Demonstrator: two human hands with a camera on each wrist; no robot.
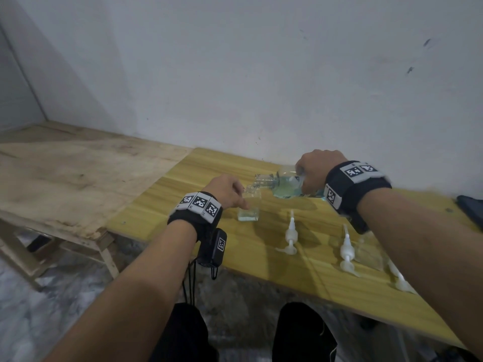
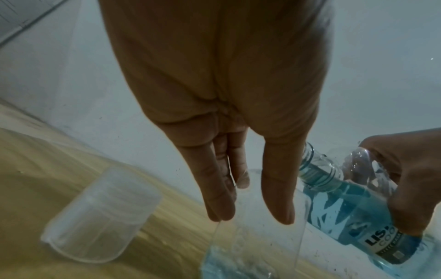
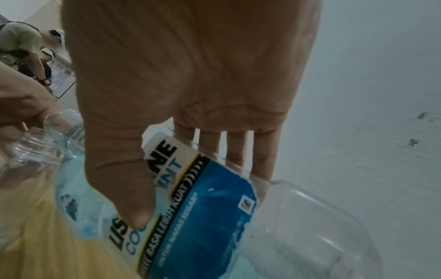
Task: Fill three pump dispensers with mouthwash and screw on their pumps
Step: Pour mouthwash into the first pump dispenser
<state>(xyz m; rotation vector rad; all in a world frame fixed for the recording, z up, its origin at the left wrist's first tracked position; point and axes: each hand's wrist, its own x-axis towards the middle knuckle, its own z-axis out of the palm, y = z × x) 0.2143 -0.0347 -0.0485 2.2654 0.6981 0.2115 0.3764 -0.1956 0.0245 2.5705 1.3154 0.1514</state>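
I keep my right hand (image 1: 315, 171) wrapped round the one mouthwash bottle (image 1: 290, 185), tipped so its open neck hangs over the dispenser (image 1: 249, 205) standing near the yellow table's (image 1: 162, 202) left end. My left hand (image 1: 227, 190) grips that dispenser to steady it (only a shallow blue layer inside so far). Three white pumps (image 1: 290, 235) lie nearer me, waiting; one clear cap (image 2: 100, 215) sits beside the dispenser.

You see a yellow table (image 1: 274, 262), white pumps (image 1: 289, 235), blue mouthwash in a clear bottle (image 3: 195, 217) with a blue and white label, and black-and-white checker squares on black wristbands (image 1: 198, 205).
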